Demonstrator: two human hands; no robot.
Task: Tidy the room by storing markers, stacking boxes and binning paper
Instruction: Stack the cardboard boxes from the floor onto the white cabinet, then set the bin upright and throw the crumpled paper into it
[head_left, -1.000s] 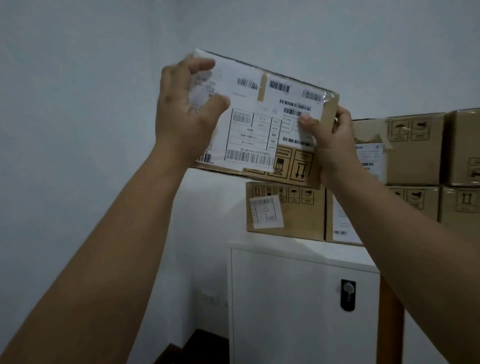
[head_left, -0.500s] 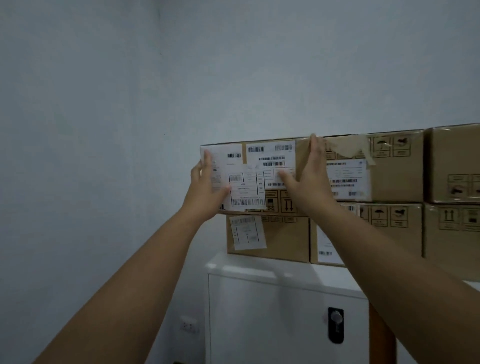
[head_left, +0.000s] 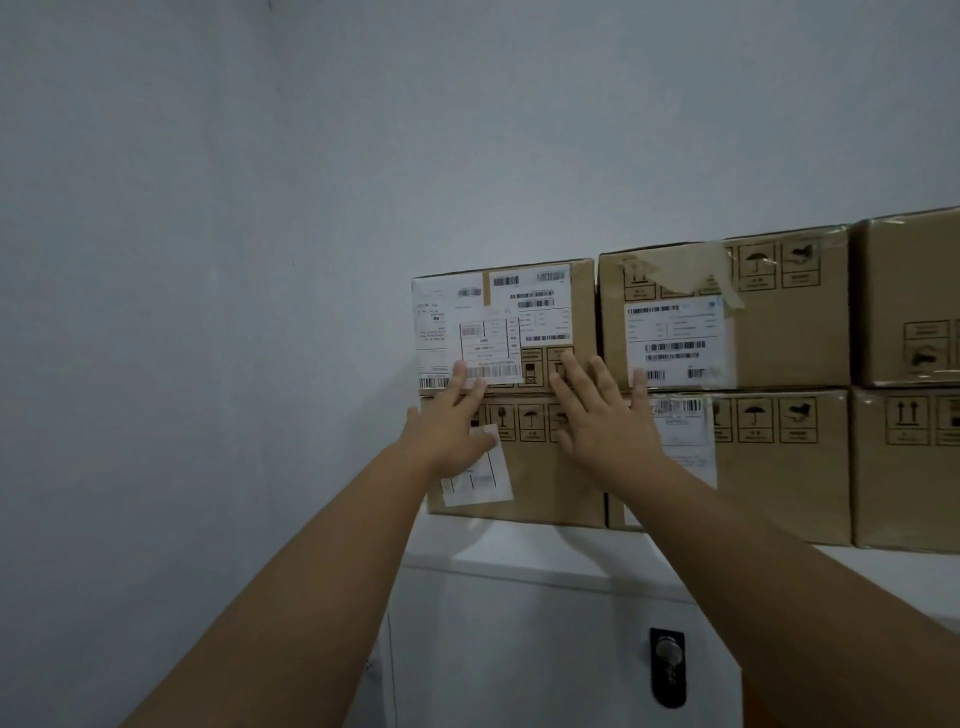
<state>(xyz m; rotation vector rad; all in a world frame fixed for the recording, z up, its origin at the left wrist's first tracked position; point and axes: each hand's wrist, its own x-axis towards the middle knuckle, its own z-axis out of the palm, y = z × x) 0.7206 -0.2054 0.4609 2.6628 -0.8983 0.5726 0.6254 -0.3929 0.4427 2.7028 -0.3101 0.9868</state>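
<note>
Both arms reach out over the white cabinet (head_left: 545, 587). The left hand (head_left: 447, 431) and right hand (head_left: 602, 421) lie flat, fingers spread, holding nothing. The top box (head_left: 582, 306) sits on the lower box (head_left: 550, 483); push evenly until fronts align.

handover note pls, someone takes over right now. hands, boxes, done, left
Left hand: open, flat on the box fronts, holding nothing.
Right hand: open, fingers spread on the same fronts, holding nothing.
Labelled box: sits on the lower box, top left of the stack on the white cabinet, beside the taped box.
Done: this box is stacked.
Left: markers and paper, neither in view.
</note>
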